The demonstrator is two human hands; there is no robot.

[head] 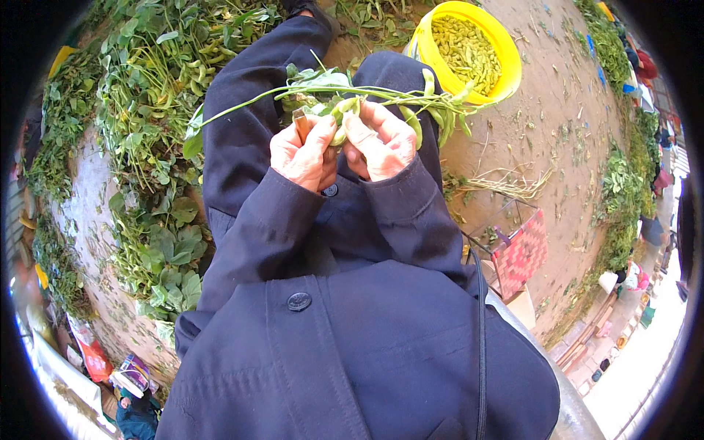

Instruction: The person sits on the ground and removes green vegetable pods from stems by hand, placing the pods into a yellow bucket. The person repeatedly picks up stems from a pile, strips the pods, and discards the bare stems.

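Note:
Above my lap, my left hand (306, 149) pinches green soybean pods (345, 110) between thumb and fingers. A short brown stick-like piece (301, 125) pokes up at its index finger; its lower end is hidden. Right beside it, my right hand (382, 142) grips the same cluster from the other side, fingertips almost touching those of the left. A long soybean stalk (247, 103) runs across both knees just beyond the hands. Its leaves (322, 81) lie towards the left, and more pods (446, 124) hang at its right end.
A yellow bucket (509, 77) holding many picked pods (465, 55) stands beyond my right knee. Heaped soybean plants (159, 93) line my left side. Stripped stalks (509, 181) and a folding seat with red woven fabric (520, 250) are at right. Another person (137, 415) is at lower left.

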